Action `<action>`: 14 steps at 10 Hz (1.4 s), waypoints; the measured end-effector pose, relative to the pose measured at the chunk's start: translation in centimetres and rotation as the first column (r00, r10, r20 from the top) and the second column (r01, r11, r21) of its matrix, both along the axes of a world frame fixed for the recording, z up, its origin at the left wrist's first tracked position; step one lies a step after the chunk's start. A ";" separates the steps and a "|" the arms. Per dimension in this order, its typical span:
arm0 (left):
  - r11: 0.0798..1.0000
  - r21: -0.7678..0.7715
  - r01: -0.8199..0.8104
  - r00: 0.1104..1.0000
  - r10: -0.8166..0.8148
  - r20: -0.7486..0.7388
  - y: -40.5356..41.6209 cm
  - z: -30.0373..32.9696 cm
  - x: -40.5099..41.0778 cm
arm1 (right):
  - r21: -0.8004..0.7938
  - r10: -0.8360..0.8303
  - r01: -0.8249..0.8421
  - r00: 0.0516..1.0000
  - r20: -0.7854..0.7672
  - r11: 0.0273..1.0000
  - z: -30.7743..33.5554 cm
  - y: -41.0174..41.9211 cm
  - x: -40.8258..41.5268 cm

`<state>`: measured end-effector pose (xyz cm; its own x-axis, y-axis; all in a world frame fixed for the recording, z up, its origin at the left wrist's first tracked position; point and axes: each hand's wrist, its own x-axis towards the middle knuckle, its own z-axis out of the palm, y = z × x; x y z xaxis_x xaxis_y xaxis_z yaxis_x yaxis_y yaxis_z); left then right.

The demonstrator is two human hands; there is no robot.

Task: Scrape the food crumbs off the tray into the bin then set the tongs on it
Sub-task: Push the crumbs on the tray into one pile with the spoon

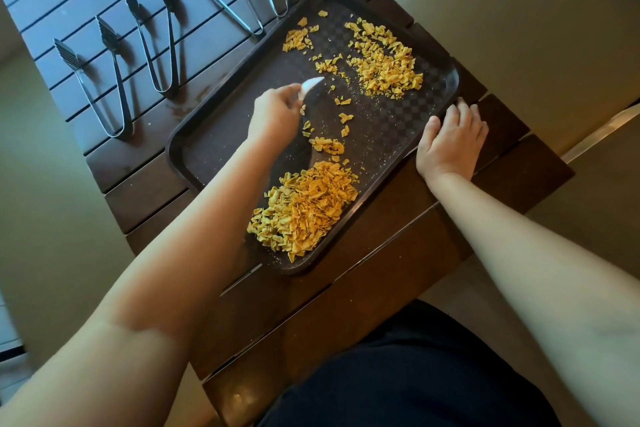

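A dark brown tray (221, 152) lies askew on the slatted wooden table (346, 305). Yellow food crumbs (304, 211) are heaped at its near corner, with a second heap of crumbs (388, 66) at its far right and scattered bits between. My left hand (277, 114) is over the tray's middle and grips a small white scraper (311, 84). My right hand (450, 139) rests with straight fingers on the tray's right rim. Several metal tongs lie on the table to the left of the tray: one pair (100, 87) nearest, another (159, 42) beside it.
Two slimmer tongs (239, 0) lie at the far edge by the tray's far corner. Beige floor surrounds the table. My dark clothing (415, 374) fills the bottom of the view. No bin is in view.
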<state>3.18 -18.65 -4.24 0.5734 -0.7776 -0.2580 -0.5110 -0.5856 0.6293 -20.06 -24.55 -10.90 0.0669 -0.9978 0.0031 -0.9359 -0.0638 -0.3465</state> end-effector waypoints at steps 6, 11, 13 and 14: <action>0.999 -0.023 -0.044 0.998 0.043 -0.051 3.6 -0.1 0.7 | -0.010 0.009 -0.008 1.000 0.010 1.000 0.0 0.1 -0.1; 0.947 0.124 0.298 0.954 -0.288 -0.088 7.3 0.1 -2.4 | -0.018 0.003 -0.003 1.000 0.009 1.000 0.0 0.1 -0.1; 0.997 -0.002 -0.073 0.997 0.073 -0.033 4.6 -0.5 0.6 | -0.007 0.001 -0.001 1.000 0.007 1.000 0.0 0.1 0.0; 0.999 0.023 -0.036 0.997 0.037 -0.069 3.5 -0.7 0.3 | -0.003 0.005 -0.005 1.000 0.008 1.000 0.2 0.1 0.0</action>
<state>3.48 -15.11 -4.98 0.5815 -0.7503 -0.3146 -0.4446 -0.6169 0.6494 -20.03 -24.42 -10.68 0.0721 -0.9974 0.0062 -0.9328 -0.0696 -0.3536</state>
